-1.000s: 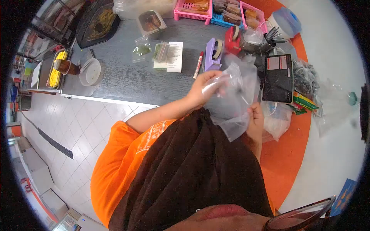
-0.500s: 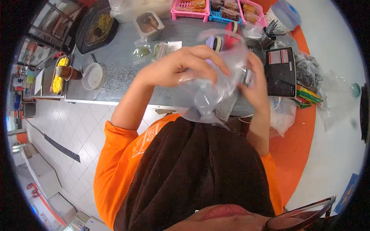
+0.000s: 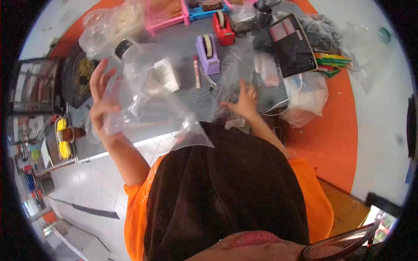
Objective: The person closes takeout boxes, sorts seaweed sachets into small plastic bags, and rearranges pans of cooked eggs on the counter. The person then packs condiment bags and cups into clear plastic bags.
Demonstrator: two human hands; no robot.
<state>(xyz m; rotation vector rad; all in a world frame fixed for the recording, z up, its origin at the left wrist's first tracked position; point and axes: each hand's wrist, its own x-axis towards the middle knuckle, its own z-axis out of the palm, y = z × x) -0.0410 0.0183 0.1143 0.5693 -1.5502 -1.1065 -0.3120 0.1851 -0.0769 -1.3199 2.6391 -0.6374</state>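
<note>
Left hand [image 3: 103,108], loosely curled, holds a clear plastic bag [image 3: 146,98] aloft, seemingly spreading it; right hand [image 3: 246,102], splayed, looks empty.

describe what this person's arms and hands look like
The left hand and right hand are ungloved, with no watch visible on either wrist. Orange sleeves leave the forearms bare, and there is pale printing on the left side.

Food shop counter [image 3: 183,108], tape dispensers [image 3: 208,54], tablet [image 3: 294,47], packaged snacks [image 3: 165,8]

Marker [image 3: 197,73] L of tape dispensers [image 3: 210,58], tablet [image 3: 296,54] R
</note>
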